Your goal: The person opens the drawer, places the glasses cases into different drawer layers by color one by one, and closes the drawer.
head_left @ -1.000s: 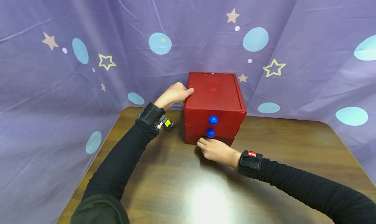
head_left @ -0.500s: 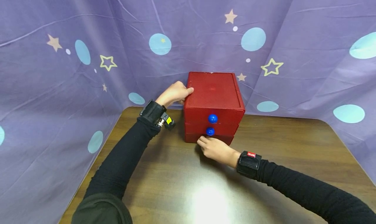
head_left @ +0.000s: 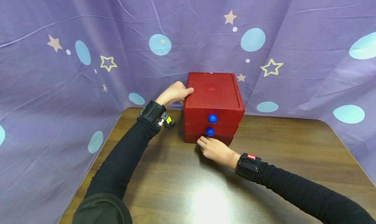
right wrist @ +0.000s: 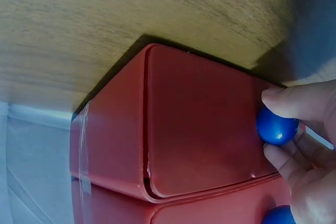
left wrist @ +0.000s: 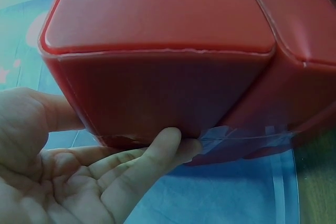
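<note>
The setting is a staged recording booth: a purple fabric backdrop printed with stars and pale blue dots (head_left: 188,31) encloses a dark brown wooden table (head_left: 293,142).

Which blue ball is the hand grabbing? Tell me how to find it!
On the brown wooden table stands a red drawer box. Its front shows two round blue knobs. The right hand pinches the bottom blue knob of the lowest drawer, hidden from above.
</note>
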`<control>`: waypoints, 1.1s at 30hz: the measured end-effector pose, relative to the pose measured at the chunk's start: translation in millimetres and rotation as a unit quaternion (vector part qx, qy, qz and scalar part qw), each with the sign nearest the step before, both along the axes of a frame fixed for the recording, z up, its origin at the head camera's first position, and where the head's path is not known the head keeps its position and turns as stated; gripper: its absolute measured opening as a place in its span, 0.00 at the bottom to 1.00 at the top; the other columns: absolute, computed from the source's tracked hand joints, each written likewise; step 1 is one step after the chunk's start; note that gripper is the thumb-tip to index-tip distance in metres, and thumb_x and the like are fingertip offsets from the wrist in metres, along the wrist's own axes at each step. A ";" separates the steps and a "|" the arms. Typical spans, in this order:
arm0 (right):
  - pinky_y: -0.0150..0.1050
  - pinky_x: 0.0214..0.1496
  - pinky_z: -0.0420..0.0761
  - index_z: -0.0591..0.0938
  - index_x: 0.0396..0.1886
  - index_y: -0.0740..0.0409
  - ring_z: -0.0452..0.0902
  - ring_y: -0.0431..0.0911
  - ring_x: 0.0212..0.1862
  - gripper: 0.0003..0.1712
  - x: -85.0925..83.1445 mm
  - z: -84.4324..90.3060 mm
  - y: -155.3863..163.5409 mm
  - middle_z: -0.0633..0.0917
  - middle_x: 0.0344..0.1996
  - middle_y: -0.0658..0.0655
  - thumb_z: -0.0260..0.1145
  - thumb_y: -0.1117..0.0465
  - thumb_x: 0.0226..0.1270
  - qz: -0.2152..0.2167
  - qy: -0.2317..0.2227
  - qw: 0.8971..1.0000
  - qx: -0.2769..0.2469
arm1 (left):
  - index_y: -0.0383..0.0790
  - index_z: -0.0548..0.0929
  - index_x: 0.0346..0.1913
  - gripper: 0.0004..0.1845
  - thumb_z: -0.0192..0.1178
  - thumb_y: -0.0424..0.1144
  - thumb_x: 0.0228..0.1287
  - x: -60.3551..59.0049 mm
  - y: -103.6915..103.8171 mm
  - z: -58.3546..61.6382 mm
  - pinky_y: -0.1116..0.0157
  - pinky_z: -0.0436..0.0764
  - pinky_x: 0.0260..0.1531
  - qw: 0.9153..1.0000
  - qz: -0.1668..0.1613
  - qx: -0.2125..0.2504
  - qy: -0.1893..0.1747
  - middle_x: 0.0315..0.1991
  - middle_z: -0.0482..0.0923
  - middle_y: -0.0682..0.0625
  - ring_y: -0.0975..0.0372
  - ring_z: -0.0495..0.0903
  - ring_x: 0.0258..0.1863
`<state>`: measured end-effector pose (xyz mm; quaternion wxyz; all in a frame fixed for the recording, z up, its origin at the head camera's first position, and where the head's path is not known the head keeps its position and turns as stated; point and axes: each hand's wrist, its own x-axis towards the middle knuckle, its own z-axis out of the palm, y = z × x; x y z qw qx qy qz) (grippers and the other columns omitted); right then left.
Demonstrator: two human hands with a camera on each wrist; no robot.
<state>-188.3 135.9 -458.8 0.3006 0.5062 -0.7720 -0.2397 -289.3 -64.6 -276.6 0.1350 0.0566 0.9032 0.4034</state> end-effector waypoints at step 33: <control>0.37 0.43 0.79 0.88 0.32 0.54 0.74 0.47 0.44 0.05 9.2 4.1 4.4 0.80 0.37 0.53 0.76 0.61 0.56 -0.011 -0.076 0.996 -0.036 | 0.42 0.82 0.22 0.25 0.52 0.52 0.76 9.3 -2.0 -18.5 0.70 0.73 0.27 0.993 -0.012 -0.035 0.111 0.20 0.75 0.55 0.62 0.78 0.26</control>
